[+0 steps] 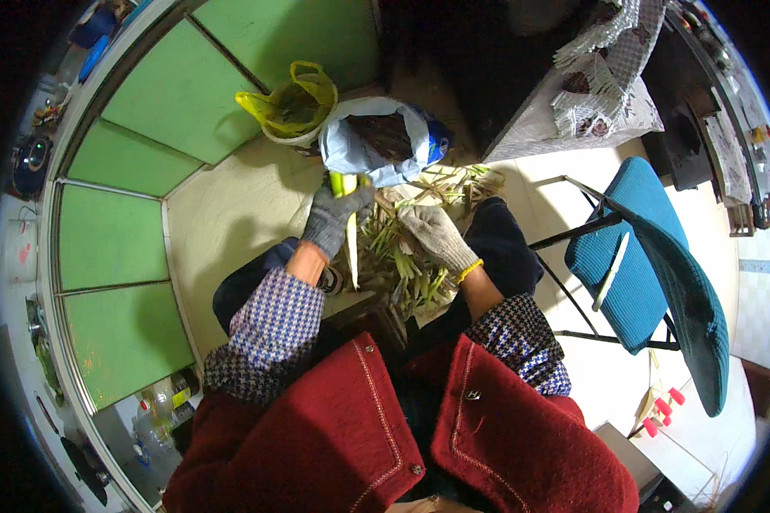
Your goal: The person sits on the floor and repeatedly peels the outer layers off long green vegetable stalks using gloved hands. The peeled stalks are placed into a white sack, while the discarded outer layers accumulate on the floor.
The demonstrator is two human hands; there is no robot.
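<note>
My left hand, in a dark grey knit glove, is closed around a long vegetable stalk. The stalk is green at its upper end and tapers to a white point below the glove. My right hand wears an off-white knit glove with a yellow cuff. Its curled fingers pinch the end of a brownish strip, which reaches towards my left hand. Beneath both hands lies a heap of green and pale leaf trimmings. A bag with a pale inside stands just beyond, holding dark brown matter.
A bucket lined with a yellow plastic bag stands beside the pale bag. Green cabinet doors run along the left. At right is a blue folding chair with a knife on its seat. Plastic bottles sit lower left.
</note>
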